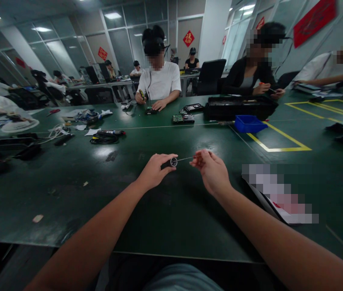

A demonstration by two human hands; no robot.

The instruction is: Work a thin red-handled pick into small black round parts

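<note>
Above the middle of the green table [147, 218], my left hand [154, 169] is closed round a small dark cylinder with a light ring-shaped end [174, 162]. That round end faces toward my right hand. My right hand [212, 167] pinches a thin metal rod [185, 159], whose far tip reaches to the ring. Whether the tip sits inside the cylinder or only touches its rim, I cannot tell. The fingers of my right hand cover the rod's other end. To the right of my right forearm lies a dark flat object with a blurred pale sheet [283, 198].
A blue bin [250, 123] stands beyond my right hand, near yellow tape [280, 147]. Black coiled cable [107, 136] lies at the left. Opened hard drives [183, 119] and a long black case [240, 108] are farther back. A co-worker in white [160, 81] sits opposite.
</note>
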